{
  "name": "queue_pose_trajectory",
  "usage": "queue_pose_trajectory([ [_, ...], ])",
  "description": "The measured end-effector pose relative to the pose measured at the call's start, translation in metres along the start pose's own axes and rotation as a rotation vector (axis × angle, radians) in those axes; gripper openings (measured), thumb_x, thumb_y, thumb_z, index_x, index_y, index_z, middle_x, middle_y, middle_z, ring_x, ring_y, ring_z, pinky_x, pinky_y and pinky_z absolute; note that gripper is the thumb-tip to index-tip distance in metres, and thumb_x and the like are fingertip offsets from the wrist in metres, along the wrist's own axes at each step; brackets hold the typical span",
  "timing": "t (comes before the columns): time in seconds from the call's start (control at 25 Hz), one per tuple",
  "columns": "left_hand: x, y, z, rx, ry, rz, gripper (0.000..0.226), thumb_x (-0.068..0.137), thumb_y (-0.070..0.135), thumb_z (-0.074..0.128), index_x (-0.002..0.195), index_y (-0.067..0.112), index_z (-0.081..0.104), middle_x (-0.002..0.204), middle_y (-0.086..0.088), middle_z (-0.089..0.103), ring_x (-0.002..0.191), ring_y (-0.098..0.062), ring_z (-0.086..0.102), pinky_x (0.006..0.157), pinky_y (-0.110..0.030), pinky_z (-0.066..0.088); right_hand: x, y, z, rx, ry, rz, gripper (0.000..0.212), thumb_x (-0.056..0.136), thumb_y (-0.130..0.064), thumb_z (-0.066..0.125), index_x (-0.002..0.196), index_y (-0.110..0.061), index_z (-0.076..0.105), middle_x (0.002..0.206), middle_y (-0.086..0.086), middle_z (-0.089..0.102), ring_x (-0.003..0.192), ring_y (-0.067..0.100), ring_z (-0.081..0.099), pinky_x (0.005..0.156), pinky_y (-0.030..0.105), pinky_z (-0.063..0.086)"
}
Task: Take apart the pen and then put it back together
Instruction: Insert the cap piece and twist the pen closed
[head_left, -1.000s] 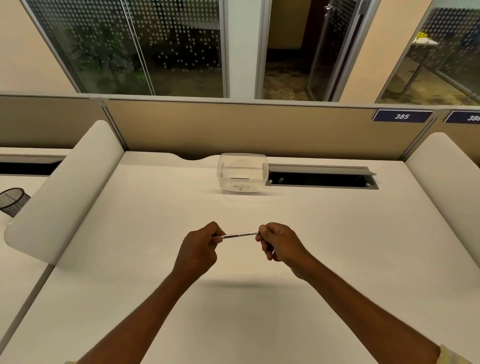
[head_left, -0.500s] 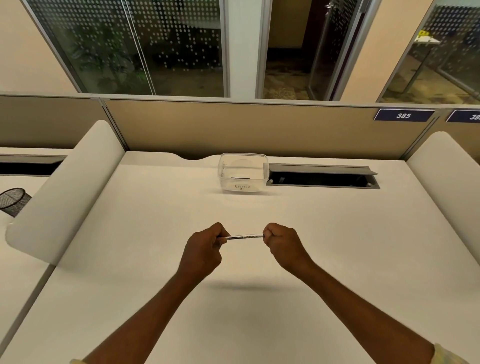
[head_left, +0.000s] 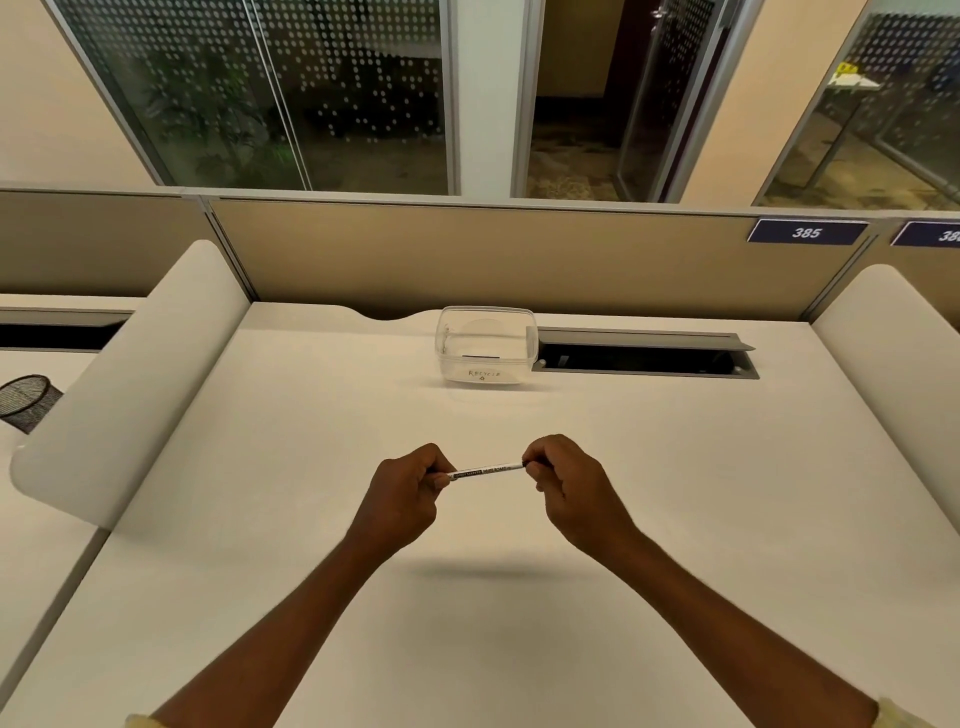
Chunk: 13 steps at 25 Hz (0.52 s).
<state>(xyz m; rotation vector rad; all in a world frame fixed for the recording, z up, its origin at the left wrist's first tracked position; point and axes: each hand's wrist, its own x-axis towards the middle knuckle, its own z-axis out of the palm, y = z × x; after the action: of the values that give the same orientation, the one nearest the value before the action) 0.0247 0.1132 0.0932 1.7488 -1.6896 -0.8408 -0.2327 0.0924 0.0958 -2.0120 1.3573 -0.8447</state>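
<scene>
Head view: slim white lettered pen (head_left: 485, 471)

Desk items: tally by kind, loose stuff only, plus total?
Pen, held at each end by the left hand and right hand, above the desk: 1
Clear plastic container: 1
Black mesh cup, on the neighbouring desk: 1
Total: 3

Left hand (head_left: 402, 493) and right hand (head_left: 571, 488) each pinch one end of the pen (head_left: 485, 471), level above the white table (head_left: 311, 467). A clear container (head_left: 485, 345) sits far behind.
</scene>
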Motion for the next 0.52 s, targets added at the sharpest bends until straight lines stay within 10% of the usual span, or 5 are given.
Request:
queue_pose_trajectory([
  [0.2,-0.002,0.005,0.003,0.02,-0.002,-0.003,0.023,0.099,0.003,0.061,0.086,0.021,0.065,0.065,0.006,0.06,0.059,-0.011,0.045,0.058,-0.026,0.038,0.001,0.0,0.004,-0.318,0.066,-0.142,0.017,0.097,0.001,0.057,0.091,-0.015,0.056,0.084,-0.002,0.056,0.073,0.024,0.05,0.063,0.043,0.047],
  [0.52,-0.003,0.005,0.007,0.059,0.066,0.044,0.027,0.096,0.0,0.058,0.086,0.024,0.062,0.063,0.013,0.059,0.059,-0.013,0.046,0.058,-0.033,0.043,0.019,-0.013,-0.012,0.178,-0.162,0.368,0.021,0.098,-0.005,0.054,0.083,-0.012,0.067,0.084,0.012,0.073,0.063,0.016,0.057,0.062,0.028,0.047],
])
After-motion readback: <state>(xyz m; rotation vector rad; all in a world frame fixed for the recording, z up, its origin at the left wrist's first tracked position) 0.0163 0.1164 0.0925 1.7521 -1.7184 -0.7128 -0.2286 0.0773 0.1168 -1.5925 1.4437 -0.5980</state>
